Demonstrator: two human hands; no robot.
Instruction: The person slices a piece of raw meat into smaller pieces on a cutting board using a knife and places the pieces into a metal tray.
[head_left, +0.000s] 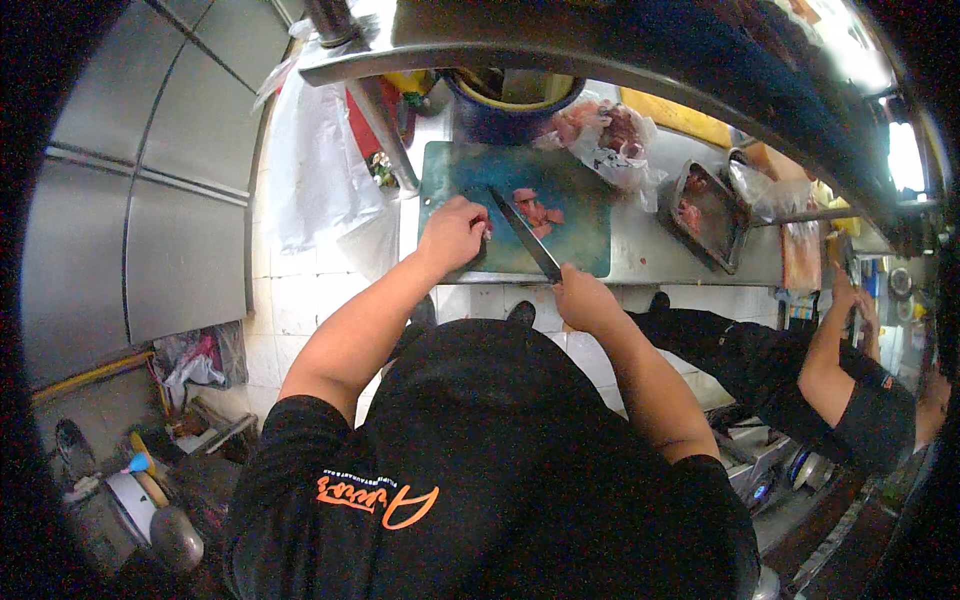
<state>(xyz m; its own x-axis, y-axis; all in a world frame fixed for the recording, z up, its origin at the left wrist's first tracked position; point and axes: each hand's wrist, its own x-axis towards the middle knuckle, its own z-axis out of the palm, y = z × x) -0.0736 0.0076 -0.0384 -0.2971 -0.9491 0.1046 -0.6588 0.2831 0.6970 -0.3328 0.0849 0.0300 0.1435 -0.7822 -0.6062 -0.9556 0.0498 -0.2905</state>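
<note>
My right hand (589, 298) grips the handle of a long kitchen knife (525, 234), its blade slanting up and left over a green cutting board (450, 169). My left hand (454, 232) is curled at the board's left side, to the left of the blade. Between its fingertips shows a small pale-pink bit of meat (487, 233), mostly hidden by the fingers. Right of the blade lies a small heap of cut raw meat pieces (538, 214), apart from both hands.
Behind the board stand a blue round container (495, 120) and a plastic bag of raw meat (615, 139). A metal tray (709, 217) with meat scraps sits to the right. A steel shelf (480, 60) overhangs the counter. Another person (825, 375) stands at the right.
</note>
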